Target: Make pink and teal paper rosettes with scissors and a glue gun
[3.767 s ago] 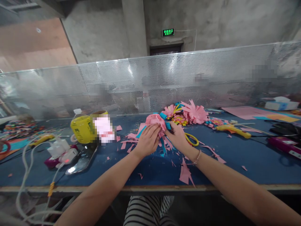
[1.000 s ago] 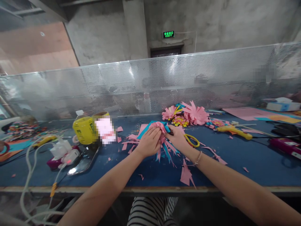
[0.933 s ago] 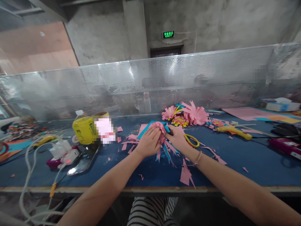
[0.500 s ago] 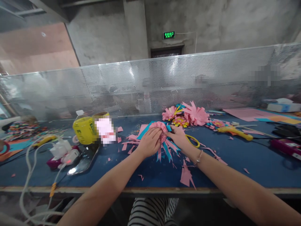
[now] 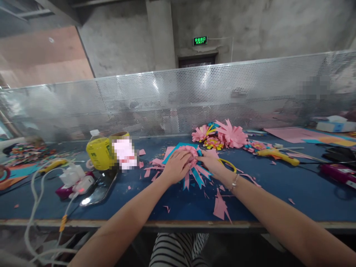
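Observation:
A pink and blue paper flower (image 5: 194,150) lies on the table before me, its notched strips fanning out toward the front. My left hand (image 5: 178,167) rests over its left side, fingers curved on the ruffled pink middle and holding it down. At the right edge, my right hand (image 5: 210,162) grips the flower by its blue petals; its thumb and fingertips are partly hidden. Under and behind the flower shows a blue paper sheet (image 5: 180,145). Yellow-handled scissors (image 5: 230,165) seem to lie partly behind my right wrist, only a yellow loop showing.
Finished paper flowers (image 5: 230,135) lie at the back. A yellow glue gun (image 5: 278,156) is on the right. Leftward stand a yellow-labelled bottle (image 5: 98,152), a phone (image 5: 101,189) and a power strip (image 5: 65,190) with cables. Pink scraps (image 5: 220,207) litter the table. A perforated metal screen (image 5: 155,100) closes the back.
My right hand has shifted slightly, its fingers now pressed down on the flower's right edge where a blue strip stood up before. My left hand stays nearly in place.

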Demonstrator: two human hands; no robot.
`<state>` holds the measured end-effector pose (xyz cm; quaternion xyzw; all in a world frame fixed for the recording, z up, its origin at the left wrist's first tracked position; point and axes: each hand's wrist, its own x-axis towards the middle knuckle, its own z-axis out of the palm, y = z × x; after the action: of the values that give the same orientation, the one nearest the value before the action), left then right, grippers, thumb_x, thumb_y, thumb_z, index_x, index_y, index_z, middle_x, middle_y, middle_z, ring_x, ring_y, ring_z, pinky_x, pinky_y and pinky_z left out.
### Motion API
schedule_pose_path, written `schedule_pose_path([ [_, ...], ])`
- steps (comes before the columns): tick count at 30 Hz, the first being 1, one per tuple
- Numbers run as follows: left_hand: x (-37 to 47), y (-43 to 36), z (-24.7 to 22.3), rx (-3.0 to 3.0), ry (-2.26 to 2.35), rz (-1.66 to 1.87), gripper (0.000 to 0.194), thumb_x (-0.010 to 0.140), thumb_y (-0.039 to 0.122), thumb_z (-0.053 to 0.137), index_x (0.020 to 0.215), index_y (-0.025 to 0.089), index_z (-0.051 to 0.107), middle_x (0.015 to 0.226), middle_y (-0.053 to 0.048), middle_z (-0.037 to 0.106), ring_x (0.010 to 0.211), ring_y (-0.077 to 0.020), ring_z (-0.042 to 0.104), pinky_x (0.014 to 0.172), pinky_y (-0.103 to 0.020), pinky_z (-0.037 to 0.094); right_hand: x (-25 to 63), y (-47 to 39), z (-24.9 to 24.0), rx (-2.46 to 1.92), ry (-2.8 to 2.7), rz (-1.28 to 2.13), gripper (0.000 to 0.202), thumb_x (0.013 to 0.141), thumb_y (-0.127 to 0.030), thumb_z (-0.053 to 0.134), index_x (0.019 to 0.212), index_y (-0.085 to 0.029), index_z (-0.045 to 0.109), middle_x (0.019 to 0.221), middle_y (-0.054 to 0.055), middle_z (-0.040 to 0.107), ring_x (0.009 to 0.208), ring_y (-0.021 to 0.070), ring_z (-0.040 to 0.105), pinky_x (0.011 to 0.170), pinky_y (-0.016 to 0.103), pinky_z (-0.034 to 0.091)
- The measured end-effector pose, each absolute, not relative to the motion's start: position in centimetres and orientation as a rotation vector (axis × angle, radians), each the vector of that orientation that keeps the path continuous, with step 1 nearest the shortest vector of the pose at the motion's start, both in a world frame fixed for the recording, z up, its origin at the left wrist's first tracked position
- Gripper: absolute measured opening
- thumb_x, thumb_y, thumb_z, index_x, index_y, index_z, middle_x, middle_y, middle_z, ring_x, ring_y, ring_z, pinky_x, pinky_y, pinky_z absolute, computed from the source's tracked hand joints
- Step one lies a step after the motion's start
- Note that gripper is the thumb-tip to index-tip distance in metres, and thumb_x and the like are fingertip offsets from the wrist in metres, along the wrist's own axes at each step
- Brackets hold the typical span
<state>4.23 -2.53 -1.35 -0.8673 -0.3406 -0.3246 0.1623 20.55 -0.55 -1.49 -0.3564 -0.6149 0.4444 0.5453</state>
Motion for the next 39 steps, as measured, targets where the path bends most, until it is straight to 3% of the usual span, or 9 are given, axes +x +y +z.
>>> schedule_pose_path([
  [3, 3.8, -1.8, -1.3, -2.424, -1.066, -1.211, 0.035, 0.08, 0.028, 0.039, 0.113, 0.017, 0.046, 0.119, -0.01, 0.047, 0.115, -0.0198, 0.037, 0.098, -0.043, 0.028, 20.7, -0.3, -1.6, -0.852, -1.384, 1.144, 0.013, 0.06, -0.024, 0.056, 0.067, -0.019, 0.047, 0.056, -0.006, 0.048, 0.048, 0.0077, 0.041, 0.048, 0.022, 0.034],
  [7, 3.0, -0.2, -1.4, -2.149, -1.354, -1.979, 0.043, 0.072, 0.032, 0.052, 0.111, 0.015, 0.043, 0.118, -0.014, 0.043, 0.112, -0.0218, 0.04, 0.093, -0.043, 0.033, 20.9, 0.4, -1.8, -0.691, -1.3, 1.184, 0.017, 0.061, -0.021, 0.054, 0.078, -0.02, 0.052, 0.07, -0.004, 0.056, 0.062, 0.0094, 0.05, 0.061, 0.023, 0.04],
  [10, 2.6, 0.4, -1.4, -2.414, -1.67, -2.496, 0.043, 0.067, 0.034, 0.057, 0.104, 0.017, 0.044, 0.104, -0.01, 0.052, 0.089, -0.0178, 0.056, 0.079, -0.038, 0.045, 21.0, 0.9, -2.0, -0.611, -1.28, 1.206, 0.024, 0.061, -0.021, 0.056, 0.085, -0.02, 0.054, 0.08, -0.002, 0.059, 0.074, 0.0106, 0.052, 0.072, 0.025, 0.041],
  [14, 2.6, 0.0, -1.2, -2.805, -1.885, -2.84, 0.034, 0.063, 0.036, 0.062, 0.086, 0.016, 0.049, 0.075, -0.002, 0.057, 0.06, -0.0114, 0.058, 0.06, -0.028, 0.048, 21.0, 0.8, -2.0, -0.653, -1.275, 1.202, 0.025, 0.059, -0.022, 0.058, 0.084, -0.02, 0.053, 0.075, -0.003, 0.059, 0.071, 0.0113, 0.053, 0.066, 0.024, 0.042],
  [20, 2.6, -0.3, -1.2, -2.805, -1.874, -2.741, 0.037, 0.057, 0.031, 0.069, 0.085, 0.016, 0.051, 0.068, 0.001, 0.055, 0.054, -0.0093, 0.056, 0.052, -0.024, 0.048, 20.8, 0.4, -2.0, -0.767, -1.261, 1.291, 0.018, 0.056, -0.02, 0.059, 0.071, -0.021, 0.049, 0.06, -0.006, 0.052, 0.054, 0.0091, 0.047, 0.05, 0.022, 0.038],
  [25, 2.6, -0.4, -1.0, -2.762, -1.881, -2.754, 0.039, 0.056, 0.025, 0.068, 0.089, 0.018, 0.048, 0.068, 0.002, 0.054, 0.052, -0.0089, 0.055, 0.047, -0.021, 0.045, 20.9, 0.1, -1.5, -0.799, -1.17, 1.431, 0.023, 0.05, -0.015, 0.06, 0.068, -0.02, 0.046, 0.062, -0.006, 0.053, 0.055, 0.0081, 0.048, 0.05, 0.021, 0.036],
  [30, 2.4, -0.5, -0.9, -2.765, -1.809, -2.721, 0.042, 0.057, 0.022, 0.064, 0.095, 0.022, 0.046, 0.071, 0.002, 0.055, 0.053, -0.0095, 0.056, 0.047, -0.021, 0.046, 21.2, 0.0, -1.2, -0.755, -1.126, 1.507, 0.021, 0.054, -0.023, 0.062, 0.069, -0.02, 0.046, 0.062, -0.006, 0.054, 0.053, 0.0073, 0.048, 0.051, 0.021, 0.036],
  [39, 2.7, -1.0, -0.5, -2.762, -1.709, -2.602, 0.038, 0.057, 0.019, 0.061, 0.092, 0.021, 0.046, 0.067, 0.004, 0.053, 0.052, -0.0086, 0.052, 0.047, -0.022, 0.046, 21.3, 0.6, -2.1, -0.709, -1.336, 1.334, 0.026, 0.053, -0.028, 0.069, 0.068, -0.018, 0.05, 0.062, -0.005, 0.05, 0.057, 0.0078, 0.047, 0.052, 0.022, 0.039],
])
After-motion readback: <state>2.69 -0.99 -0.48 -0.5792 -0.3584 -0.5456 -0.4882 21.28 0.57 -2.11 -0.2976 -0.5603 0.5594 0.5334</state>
